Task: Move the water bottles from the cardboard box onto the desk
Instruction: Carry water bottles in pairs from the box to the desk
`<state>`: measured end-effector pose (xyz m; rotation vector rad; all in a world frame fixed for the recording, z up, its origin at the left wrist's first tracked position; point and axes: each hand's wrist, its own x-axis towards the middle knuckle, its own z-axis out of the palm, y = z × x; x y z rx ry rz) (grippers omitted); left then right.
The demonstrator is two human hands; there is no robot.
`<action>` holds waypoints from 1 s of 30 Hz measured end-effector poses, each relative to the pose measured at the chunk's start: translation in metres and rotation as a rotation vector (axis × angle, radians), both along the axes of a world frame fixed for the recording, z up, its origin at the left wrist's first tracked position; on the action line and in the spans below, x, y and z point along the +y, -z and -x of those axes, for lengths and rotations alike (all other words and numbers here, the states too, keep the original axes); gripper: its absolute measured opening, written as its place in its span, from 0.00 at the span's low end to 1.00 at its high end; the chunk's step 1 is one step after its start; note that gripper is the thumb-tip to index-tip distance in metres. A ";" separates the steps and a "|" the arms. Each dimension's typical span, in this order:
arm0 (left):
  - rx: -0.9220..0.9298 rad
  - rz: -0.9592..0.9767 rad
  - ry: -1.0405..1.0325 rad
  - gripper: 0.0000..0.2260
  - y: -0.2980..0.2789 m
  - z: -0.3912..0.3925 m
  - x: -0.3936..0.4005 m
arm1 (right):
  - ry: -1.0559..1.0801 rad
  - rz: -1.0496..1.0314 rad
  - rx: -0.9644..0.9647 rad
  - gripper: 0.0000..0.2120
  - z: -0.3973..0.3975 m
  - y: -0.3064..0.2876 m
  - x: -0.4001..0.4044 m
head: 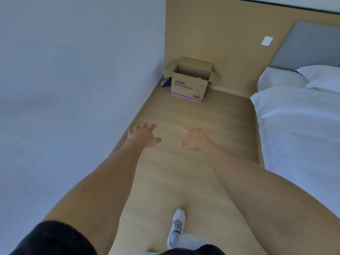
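An open cardboard box (189,87) with dark print and a purple stripe stands on the wooden floor in the far corner, against the wood wall panel. Its flaps are up; only a small pale speck shows inside near the rim, so its contents are hidden. My left hand (142,136) and my right hand (194,138) are stretched out in front of me over the floor, well short of the box, fingers spread and holding nothing. No water bottle and no desk are visible.
A white wall (73,80) runs along the left. A bed with white sheets (301,129) and pillows fills the right side. A dark item (165,83) lies beside the box's left side. My white shoe (177,227) is on the floor strip (184,181) between wall and bed.
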<state>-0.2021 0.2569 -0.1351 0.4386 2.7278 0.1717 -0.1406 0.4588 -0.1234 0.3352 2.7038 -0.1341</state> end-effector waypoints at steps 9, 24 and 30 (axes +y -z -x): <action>-0.003 0.034 0.009 0.32 0.016 0.138 0.064 | 0.035 0.067 -0.008 0.36 0.136 0.029 0.062; -0.018 -0.016 -0.001 0.32 0.009 0.350 0.180 | 0.053 0.107 -0.039 0.38 0.346 0.017 0.169; -0.013 -0.044 0.074 0.30 0.026 0.449 0.221 | 0.114 0.087 -0.020 0.38 0.428 0.017 0.202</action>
